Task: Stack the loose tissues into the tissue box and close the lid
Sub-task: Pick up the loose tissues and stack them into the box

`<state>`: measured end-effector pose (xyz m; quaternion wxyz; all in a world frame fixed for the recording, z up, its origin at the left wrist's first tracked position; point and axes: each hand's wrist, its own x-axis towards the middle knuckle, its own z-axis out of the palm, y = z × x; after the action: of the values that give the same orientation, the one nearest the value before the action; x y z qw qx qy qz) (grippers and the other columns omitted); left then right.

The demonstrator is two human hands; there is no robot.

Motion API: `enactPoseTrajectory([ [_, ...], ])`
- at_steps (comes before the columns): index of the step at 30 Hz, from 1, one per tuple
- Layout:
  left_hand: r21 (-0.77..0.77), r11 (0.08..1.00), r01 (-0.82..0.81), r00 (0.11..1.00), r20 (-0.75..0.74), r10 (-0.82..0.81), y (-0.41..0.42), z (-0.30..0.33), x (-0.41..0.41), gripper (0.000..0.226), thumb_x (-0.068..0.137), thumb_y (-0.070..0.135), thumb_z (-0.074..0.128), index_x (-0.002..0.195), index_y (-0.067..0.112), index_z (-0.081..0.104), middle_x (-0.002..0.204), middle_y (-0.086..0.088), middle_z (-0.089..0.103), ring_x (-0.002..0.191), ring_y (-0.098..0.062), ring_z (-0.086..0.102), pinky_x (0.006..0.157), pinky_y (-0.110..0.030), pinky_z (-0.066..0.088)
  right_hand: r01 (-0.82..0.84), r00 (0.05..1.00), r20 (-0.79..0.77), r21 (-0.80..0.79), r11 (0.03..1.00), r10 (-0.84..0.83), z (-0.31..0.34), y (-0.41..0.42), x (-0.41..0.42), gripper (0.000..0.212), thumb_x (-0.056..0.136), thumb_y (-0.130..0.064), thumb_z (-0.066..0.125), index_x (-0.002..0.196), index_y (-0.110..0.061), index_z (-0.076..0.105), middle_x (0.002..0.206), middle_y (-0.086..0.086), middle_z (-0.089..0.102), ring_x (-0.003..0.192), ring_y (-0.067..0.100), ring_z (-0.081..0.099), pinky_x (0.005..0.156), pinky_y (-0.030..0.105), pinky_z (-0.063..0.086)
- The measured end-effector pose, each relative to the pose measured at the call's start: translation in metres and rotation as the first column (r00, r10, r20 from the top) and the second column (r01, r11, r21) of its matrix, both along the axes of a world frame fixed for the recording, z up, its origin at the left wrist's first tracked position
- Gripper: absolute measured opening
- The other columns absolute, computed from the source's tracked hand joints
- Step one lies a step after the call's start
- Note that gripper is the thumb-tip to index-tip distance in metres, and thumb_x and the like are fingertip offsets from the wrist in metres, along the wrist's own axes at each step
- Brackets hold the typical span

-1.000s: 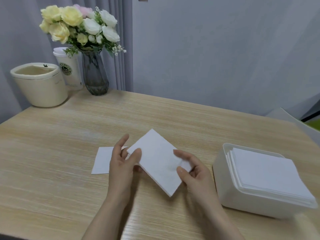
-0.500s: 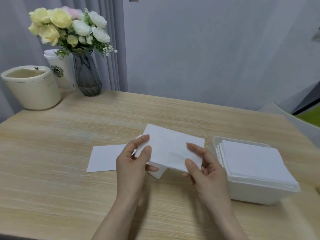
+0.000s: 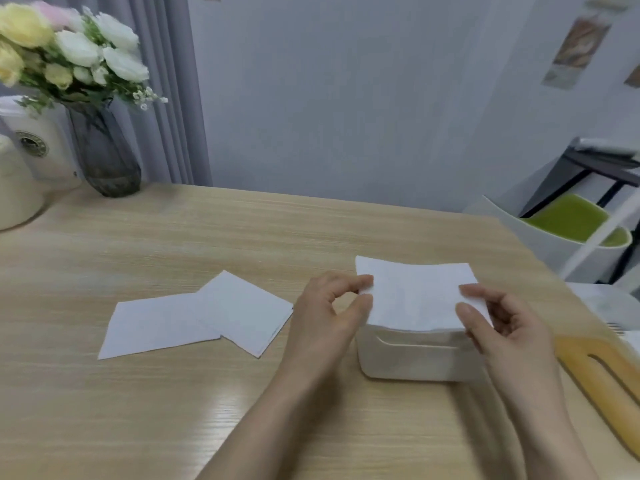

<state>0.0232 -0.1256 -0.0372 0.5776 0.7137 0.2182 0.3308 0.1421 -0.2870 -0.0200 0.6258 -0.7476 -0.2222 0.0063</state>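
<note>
Over the open tissue box [image 3: 415, 358], at about four o'clock on the worktop [image 3: 207, 237], both hands are holding one folded tissue [image 3: 412, 296] flat above the stack already filling the box. The left hand [image 3: 329, 313] is pinching the tissue's nine o'clock edge between thumb and forefinger; the right hand [image 3: 502, 323] is pinching its three o'clock edge the same way. The hands are apart, with the tissue spanning the gap between them. The tissue's long axis is running roughly nine to three, which looks matched to the box's long side, though its far corner at eleven o'clock is sitting a little past the rim. Lowering it straight down with a slight pull toward six o'clock would probably seat it.

Two loose tissues [image 3: 194, 320] are lying overlapped on the worktop at nine o'clock from the box, just beside the left hand, so that hand is the nearer one for the next pick. Bare worktop is lying between them and the box, giving a free path. A wooden piece [image 3: 602, 372], possibly the lid, is resting at three o'clock from the box near the worktop's edge, closest to the right hand. A vase of flowers [image 3: 104, 154] is standing well apart at ten o'clock.
</note>
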Motion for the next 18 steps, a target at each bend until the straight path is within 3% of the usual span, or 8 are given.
enactPoseTrajectory([
  [2, 0.068, 0.998, 0.009, 1.000, -0.018, -0.007, -0.005, -0.004, 0.010, 0.021, 0.079, 0.037, 0.064, 0.097, 0.043, 0.072, 0.107, 0.031, 0.060, 0.110, 0.007, 0.052, 0.104, -0.030, 0.038, 0.044, 0.998, 0.041, -0.043, 0.998, -0.042, -0.001, -0.007, 0.009, 0.020, 0.088, -0.007, 0.064, 0.091, -0.027, 0.068, 0.087, -0.006, 0.066, 0.077, 0.013, 0.055, 0.075, 0.028, 0.046],
  [4, 0.134, 0.991, 0.015, 0.999, -0.030, -0.011, -0.010, -0.008, 0.018, 0.022, 0.075, 0.045, 0.058, 0.094, 0.048, 0.069, 0.108, 0.038, 0.055, 0.111, 0.011, 0.048, 0.109, -0.034, 0.032, 0.083, 0.995, 0.069, -0.074, 0.994, -0.078, -0.001, -0.012, 0.017, 0.019, 0.090, -0.008, 0.061, 0.092, -0.026, 0.069, 0.074, -0.007, 0.057, 0.065, 0.009, 0.046, 0.065, 0.024, 0.039],
  [7, 0.245, 0.969, 0.010, 0.999, -0.041, 0.000, -0.014, -0.017, 0.027, 0.035, 0.071, 0.056, 0.047, 0.097, 0.047, 0.069, 0.098, 0.045, 0.056, 0.113, 0.025, 0.036, 0.109, -0.017, 0.012, 0.141, 0.986, 0.107, -0.113, 0.984, -0.129, -0.005, -0.017, 0.030, 0.021, 0.091, -0.010, 0.059, 0.091, -0.028, 0.069, 0.073, -0.007, 0.055, 0.062, 0.009, 0.043, 0.063, 0.027, 0.038],
  [11, 0.305, 0.952, 0.008, 0.997, -0.071, 0.015, -0.015, -0.023, 0.032, 0.025, 0.081, 0.042, 0.050, 0.098, 0.045, 0.068, 0.109, 0.039, 0.054, 0.120, 0.019, 0.034, 0.111, -0.017, -0.003, 0.163, 0.982, 0.120, -0.156, 0.974, -0.145, -0.013, -0.020, 0.039, 0.021, 0.090, -0.012, 0.059, 0.091, -0.029, 0.069, 0.076, -0.007, 0.058, 0.067, 0.015, 0.047, 0.065, 0.032, 0.039],
  [18, 0.350, 0.933, -0.087, 0.994, -0.030, 0.104, -0.011, -0.029, 0.033, 0.043, 0.077, 0.054, 0.039, 0.099, 0.039, 0.073, 0.098, 0.035, 0.060, 0.120, 0.015, 0.039, 0.111, -0.016, -0.008, 0.120, 0.988, 0.117, -0.184, 0.976, -0.100, -0.016, -0.018, 0.035, 0.020, 0.089, -0.012, 0.061, 0.091, -0.030, 0.070, 0.078, -0.008, 0.059, 0.070, 0.017, 0.048, 0.064, 0.029, 0.039],
])
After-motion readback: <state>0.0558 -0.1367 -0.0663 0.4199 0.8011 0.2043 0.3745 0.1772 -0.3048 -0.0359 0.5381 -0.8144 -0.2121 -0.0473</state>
